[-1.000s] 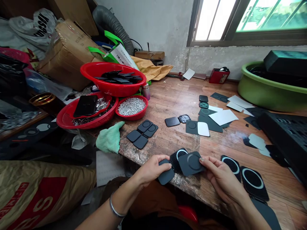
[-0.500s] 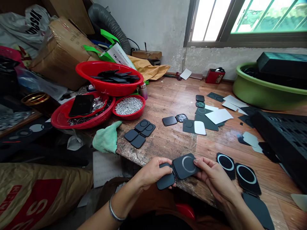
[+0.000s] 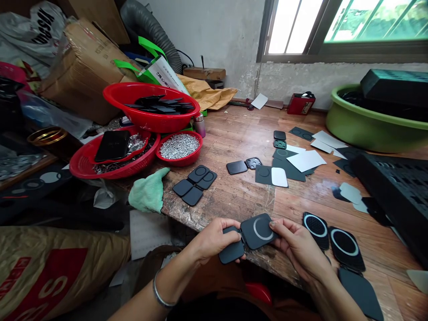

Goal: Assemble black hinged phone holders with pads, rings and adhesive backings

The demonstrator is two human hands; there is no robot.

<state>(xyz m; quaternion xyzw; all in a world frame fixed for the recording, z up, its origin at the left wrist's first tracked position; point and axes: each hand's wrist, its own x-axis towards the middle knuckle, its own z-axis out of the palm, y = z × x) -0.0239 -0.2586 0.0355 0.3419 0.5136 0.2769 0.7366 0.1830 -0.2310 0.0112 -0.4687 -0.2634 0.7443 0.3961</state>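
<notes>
A dark grey folding charger pad with two hinged square panels is held open above the table's front edge; a pale ring shows on its right panel. My left hand is closed round the left panel, thumb on top by the hinge. The right panel's outer edge is pinched between the thumb and fingers of my right hand. Beside my right hand lies an unfolded pad with two white rings on black panels. Further off, dark folding pads lie side by side, with another opened pad to their right.
Red baskets at the left hold black panels and hardware; a small red bowl holds metal pins. A green cloth hangs at the table edge. Dark and white sheets lie right of centre. A green tub and black tray stand right.
The camera view has shifted very slightly. Both hands keep the same grip on the folding charger pad, which stays in nearly the same place.
</notes>
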